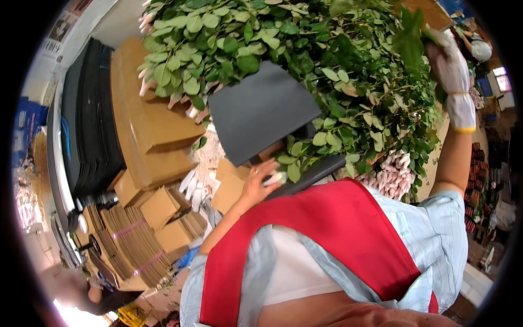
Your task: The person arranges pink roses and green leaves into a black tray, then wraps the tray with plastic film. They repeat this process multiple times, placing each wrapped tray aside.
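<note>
My bare left hand (260,182), with a ring on a finger, is closed round a pale greenish-white rose bud (279,178) just in front of my red apron (305,212). Leaves beside the bud partly cover the dark grey ribbed board (261,109). Out at the far right, my right hand (448,62) wears a white glove with a yellow cuff. It is raised and its fingers curl round a leafy stem (409,41), slightly blurred. Between my hands lies a large heap of leafy rose stems (348,71).
Several sleeved pinkish-white rose heads (391,175) stick out of the heap close to my right side. To the left stand a brown cardboard box (147,131), a stack of flat cardboard (128,237) and tall black panels (90,125). People work at the far right and lower left.
</note>
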`<move>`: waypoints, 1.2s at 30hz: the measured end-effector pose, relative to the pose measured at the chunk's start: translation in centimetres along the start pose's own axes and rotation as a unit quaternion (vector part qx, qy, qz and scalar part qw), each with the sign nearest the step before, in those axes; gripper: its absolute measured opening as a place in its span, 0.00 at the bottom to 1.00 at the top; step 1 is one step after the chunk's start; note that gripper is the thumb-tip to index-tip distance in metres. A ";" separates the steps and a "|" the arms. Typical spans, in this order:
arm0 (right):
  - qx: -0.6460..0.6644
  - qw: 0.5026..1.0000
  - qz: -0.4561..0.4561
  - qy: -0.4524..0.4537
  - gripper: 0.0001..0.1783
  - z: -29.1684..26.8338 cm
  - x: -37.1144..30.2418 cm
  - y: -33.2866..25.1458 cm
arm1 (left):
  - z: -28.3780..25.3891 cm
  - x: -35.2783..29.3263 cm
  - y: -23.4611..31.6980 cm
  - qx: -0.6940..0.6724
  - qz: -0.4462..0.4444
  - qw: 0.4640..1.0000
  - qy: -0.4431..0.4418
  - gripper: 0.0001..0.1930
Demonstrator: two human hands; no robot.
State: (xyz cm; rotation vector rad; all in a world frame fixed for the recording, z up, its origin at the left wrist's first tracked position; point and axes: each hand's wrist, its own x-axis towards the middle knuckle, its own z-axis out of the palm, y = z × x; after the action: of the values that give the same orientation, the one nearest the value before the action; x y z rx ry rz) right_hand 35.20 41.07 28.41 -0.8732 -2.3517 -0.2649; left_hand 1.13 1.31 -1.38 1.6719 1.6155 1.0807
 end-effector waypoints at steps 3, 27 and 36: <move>0.242 0.949 -0.023 -0.201 0.13 3.1 -3.9 -8.1 | 0.3 -0.3 0.4 -0.376 -0.297 0.876 0.053 0.28; -0.123 0.875 -0.010 -0.468 0.17 11.6 -11.1 -14.5 | -1.1 0.8 0.1 -0.052 -0.093 0.994 0.001 0.22; 0.055 0.903 -0.082 -0.418 0.19 4.7 -2.6 -20.8 | -2.2 3.1 3.0 0.134 -0.117 0.982 -0.065 0.29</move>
State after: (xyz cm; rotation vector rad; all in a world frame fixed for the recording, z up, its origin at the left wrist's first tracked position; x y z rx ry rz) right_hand 21.05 25.69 23.57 -0.8324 -3.1993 0.2395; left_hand 0.68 3.78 2.78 1.6269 1.8799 0.6465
